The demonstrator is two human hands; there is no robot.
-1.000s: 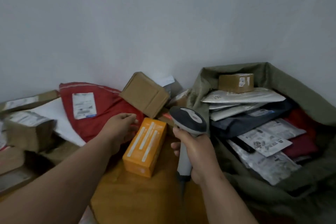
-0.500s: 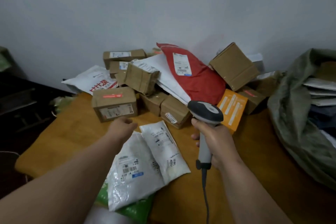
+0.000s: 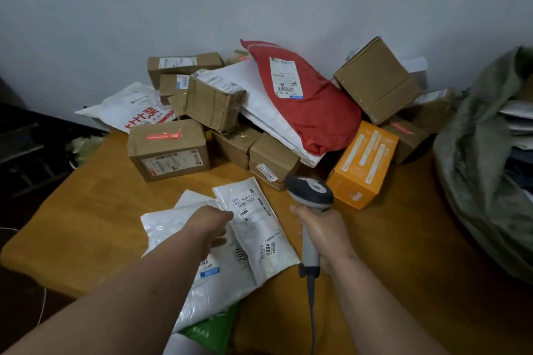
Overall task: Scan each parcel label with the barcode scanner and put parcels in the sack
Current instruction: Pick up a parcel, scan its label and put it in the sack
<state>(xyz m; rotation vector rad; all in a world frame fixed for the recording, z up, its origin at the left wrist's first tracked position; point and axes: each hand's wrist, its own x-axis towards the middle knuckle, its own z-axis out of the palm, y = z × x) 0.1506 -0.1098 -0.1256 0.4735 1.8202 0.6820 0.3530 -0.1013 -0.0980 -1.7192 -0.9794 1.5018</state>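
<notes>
Two white poly mailers lie overlapped on the wooden table [image 3: 95,204]. The right mailer [image 3: 259,228] shows its label face up, and the left mailer [image 3: 173,225] sits partly under my arm. My left hand [image 3: 212,225] rests at the right mailer's left edge with fingers curled; whether it holds the edge is hidden. My right hand [image 3: 324,235] grips the handle of the grey barcode scanner [image 3: 310,193], whose head points forward just right of the mailers. The olive sack [image 3: 473,170] stands open at the right edge with parcels inside.
A heap of parcels lies against the wall: brown boxes [image 3: 170,150], a red mailer [image 3: 311,112], an orange box [image 3: 363,164] and a white bag with red print [image 3: 132,106]. A green mailer [image 3: 210,328] pokes out below the white ones. The scanner cable [image 3: 313,314] trails toward me.
The view swung left from the sack to the parcel heap. My left hand left the orange box and came down onto the white mailers. The scanner stayed in my right hand.
</notes>
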